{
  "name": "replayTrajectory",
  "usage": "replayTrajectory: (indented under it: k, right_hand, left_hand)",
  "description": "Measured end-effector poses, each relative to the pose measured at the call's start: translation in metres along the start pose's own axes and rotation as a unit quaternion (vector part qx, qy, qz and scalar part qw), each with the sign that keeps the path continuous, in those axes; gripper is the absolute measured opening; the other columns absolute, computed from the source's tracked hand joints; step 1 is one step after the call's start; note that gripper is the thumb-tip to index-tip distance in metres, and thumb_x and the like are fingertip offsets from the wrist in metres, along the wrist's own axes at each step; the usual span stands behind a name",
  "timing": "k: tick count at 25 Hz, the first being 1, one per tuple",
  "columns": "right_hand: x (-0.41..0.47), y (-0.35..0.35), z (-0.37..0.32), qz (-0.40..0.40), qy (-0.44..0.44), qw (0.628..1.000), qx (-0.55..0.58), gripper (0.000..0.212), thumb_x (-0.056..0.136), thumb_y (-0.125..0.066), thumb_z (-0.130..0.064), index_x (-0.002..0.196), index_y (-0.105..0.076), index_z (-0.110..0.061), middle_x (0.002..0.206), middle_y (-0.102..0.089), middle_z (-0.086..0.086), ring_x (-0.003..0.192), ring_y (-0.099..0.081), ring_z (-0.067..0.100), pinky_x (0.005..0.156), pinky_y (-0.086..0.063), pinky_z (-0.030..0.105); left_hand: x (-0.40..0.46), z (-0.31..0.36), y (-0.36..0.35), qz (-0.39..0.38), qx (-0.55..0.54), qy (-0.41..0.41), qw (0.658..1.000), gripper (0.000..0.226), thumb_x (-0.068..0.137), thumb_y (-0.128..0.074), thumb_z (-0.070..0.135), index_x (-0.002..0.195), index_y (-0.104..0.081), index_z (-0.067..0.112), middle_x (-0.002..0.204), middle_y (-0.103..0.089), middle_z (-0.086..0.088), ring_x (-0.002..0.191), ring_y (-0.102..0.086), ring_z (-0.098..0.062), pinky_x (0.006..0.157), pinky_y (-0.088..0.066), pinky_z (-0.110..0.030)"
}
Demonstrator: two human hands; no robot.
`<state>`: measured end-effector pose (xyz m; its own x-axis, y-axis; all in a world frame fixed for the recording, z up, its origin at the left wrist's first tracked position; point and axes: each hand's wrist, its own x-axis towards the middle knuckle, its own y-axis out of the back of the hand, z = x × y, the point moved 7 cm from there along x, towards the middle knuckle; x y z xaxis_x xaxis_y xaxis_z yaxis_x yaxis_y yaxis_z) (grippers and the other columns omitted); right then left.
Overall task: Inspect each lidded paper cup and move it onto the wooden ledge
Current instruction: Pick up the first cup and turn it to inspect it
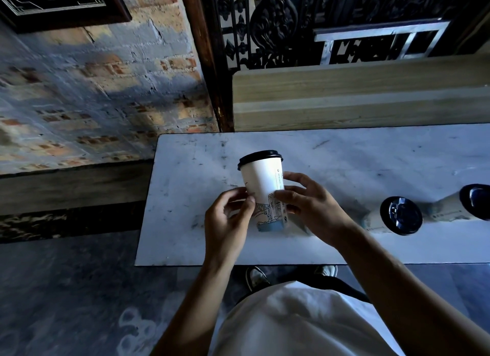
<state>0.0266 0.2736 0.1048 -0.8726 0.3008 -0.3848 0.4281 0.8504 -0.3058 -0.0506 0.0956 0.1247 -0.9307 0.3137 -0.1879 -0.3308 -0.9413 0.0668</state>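
A white paper cup (263, 180) with a black lid and a line drawing near its base is held above the white table (185, 186), tilted with its lid away from me. My left hand (228, 223) grips its lower left side with curled fingers. My right hand (307, 204) holds the lower right side, thumb across the drawing. Two more lidded cups stand on the table at the right: one (395, 218) close to my right forearm, another (464, 204) at the frame's edge. The wooden ledge (358, 90) runs behind the table.
A brick wall (92, 85) rises at the left. Black ironwork (265, 24) and a metal frame (379, 37) stand behind the ledge. The table's near edge is just in front of my feet (256, 277), with dark floor to the left.
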Motion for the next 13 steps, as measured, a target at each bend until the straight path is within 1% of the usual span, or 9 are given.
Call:
replayTrajectory:
  k: [1, 2, 4, 6, 8, 10, 12, 13]
  right_hand:
    - [0.000, 0.000, 0.000, 0.004, 0.000, 1.000, 0.012, 0.054, 0.078, -0.075, -0.014, 0.130, -0.059, -0.011, 0.105, -0.079, 0.012, 0.093, -0.073, 0.023, 0.080, -0.057, 0.033]
    - [0.000, 0.000, 0.000, 0.007, -0.001, 1.000, 0.025, 0.049, 0.081, -0.072, -0.011, 0.129, -0.060, -0.010, 0.101, -0.079, 0.012, 0.089, -0.072, 0.023, 0.077, -0.057, 0.032]
    - [0.000, -0.001, 0.001, 0.005, -0.004, 0.999, 0.044, 0.042, 0.086, -0.063, -0.002, 0.128, -0.061, -0.005, 0.098, -0.078, 0.012, 0.085, -0.070, 0.023, 0.072, -0.056, 0.029]
    - [-0.001, -0.002, 0.000, -0.007, -0.005, 0.999, 0.033, 0.039, 0.090, -0.056, 0.009, 0.127, -0.062, -0.003, 0.101, -0.079, 0.010, 0.086, -0.073, 0.019, 0.070, -0.057, 0.024]
    - [-0.002, -0.004, -0.001, -0.028, 0.000, 1.000, 0.008, 0.040, 0.093, -0.054, 0.010, 0.127, -0.066, -0.007, 0.108, -0.079, 0.011, 0.093, -0.073, 0.017, 0.073, -0.056, 0.022]
    - [-0.001, -0.006, -0.003, -0.047, 0.008, 0.999, -0.011, 0.040, 0.093, -0.060, 0.002, 0.130, -0.068, -0.008, 0.117, -0.076, 0.016, 0.099, -0.071, 0.020, 0.079, -0.055, 0.024]
    - [0.001, -0.005, -0.004, -0.045, 0.010, 0.999, -0.006, 0.043, 0.087, -0.067, -0.005, 0.130, -0.069, -0.010, 0.116, -0.073, 0.018, 0.098, -0.071, 0.018, 0.079, -0.055, 0.023]
    - [0.001, -0.005, -0.004, -0.036, 0.007, 0.999, 0.004, 0.047, 0.084, -0.070, -0.007, 0.130, -0.067, -0.011, 0.114, -0.070, 0.019, 0.095, -0.071, 0.017, 0.077, -0.055, 0.023]
  left_hand:
    - [0.001, 0.000, 0.001, 0.001, 0.011, -0.007, 1.000, 0.015, 0.082, -0.076, 0.029, 0.096, -0.074, 0.033, 0.099, -0.079, 0.005, 0.093, -0.075, -0.014, 0.080, -0.061, -0.033]
    - [0.001, 0.002, 0.003, 0.004, 0.028, -0.021, 0.999, 0.017, 0.084, -0.076, 0.023, 0.099, -0.074, 0.031, 0.100, -0.079, 0.003, 0.092, -0.075, -0.016, 0.081, -0.062, -0.035]
    - [0.001, 0.007, 0.006, 0.014, 0.064, -0.048, 0.997, 0.023, 0.087, -0.071, 0.003, 0.102, -0.074, 0.020, 0.100, -0.078, 0.000, 0.088, -0.075, -0.014, 0.078, -0.062, -0.034]
    - [0.003, 0.011, 0.007, 0.018, 0.078, -0.063, 0.995, 0.029, 0.086, -0.067, -0.007, 0.102, -0.074, 0.016, 0.098, -0.077, -0.002, 0.085, -0.074, -0.013, 0.076, -0.062, -0.032]
    - [0.004, 0.012, 0.006, 0.025, 0.077, -0.060, 0.995, 0.031, 0.086, -0.065, -0.009, 0.100, -0.074, 0.018, 0.096, -0.077, -0.001, 0.084, -0.074, -0.011, 0.075, -0.060, -0.027]
    - [0.004, 0.011, 0.006, 0.036, 0.052, -0.038, 0.997, 0.029, 0.088, -0.066, -0.004, 0.096, -0.074, 0.022, 0.093, -0.078, 0.004, 0.083, -0.073, -0.006, 0.073, -0.057, -0.019]
    - [0.003, 0.009, 0.005, 0.039, 0.024, -0.020, 0.999, 0.023, 0.090, -0.070, 0.004, 0.094, -0.072, 0.027, 0.090, -0.078, 0.009, 0.083, -0.073, -0.003, 0.073, -0.055, -0.016]
    - [0.003, 0.006, 0.005, 0.036, 0.015, -0.013, 0.999, 0.017, 0.089, -0.073, 0.012, 0.094, -0.072, 0.028, 0.090, -0.078, 0.009, 0.086, -0.074, -0.004, 0.075, -0.057, -0.018]
